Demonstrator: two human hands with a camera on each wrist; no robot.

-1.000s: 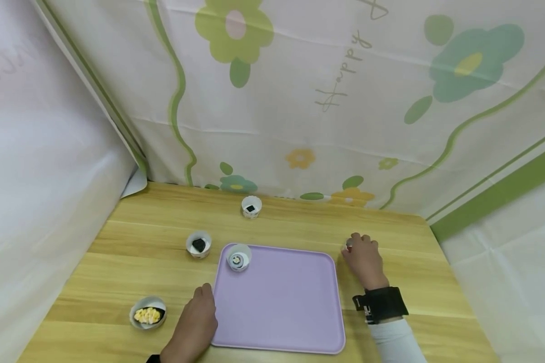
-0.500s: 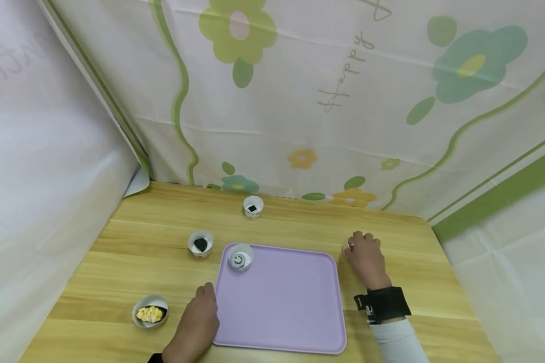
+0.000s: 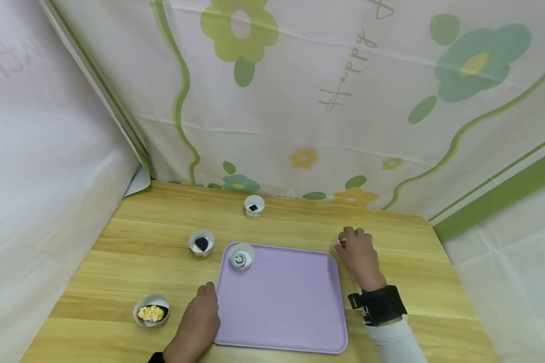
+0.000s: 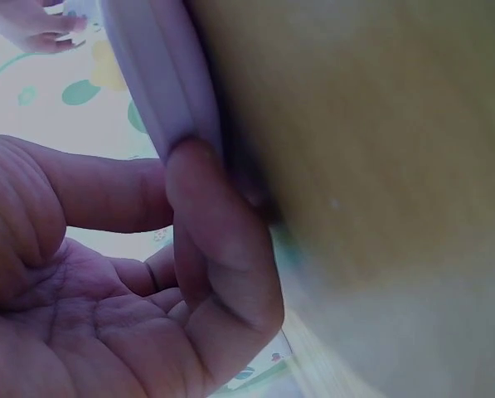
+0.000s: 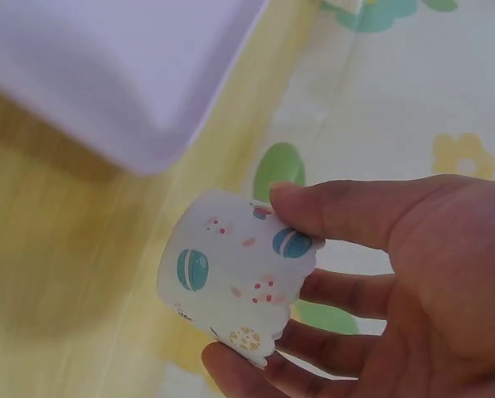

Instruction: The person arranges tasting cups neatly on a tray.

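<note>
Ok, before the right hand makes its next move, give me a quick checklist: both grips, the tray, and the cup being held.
1. Right hand grips the printed paper baking cup between thumb and fingers: ok.
2. Left hand pinches the lilac tray by its left edge: ok.
3. Room on the tray: ok, bare surface to the right of the second baking cup, which holds a sushi roll.
4. Held cup over the tray: not ok, it is just outside the far right corner.
5. Held cup's contents: cannot tell, fingers hide most of them.
</note>
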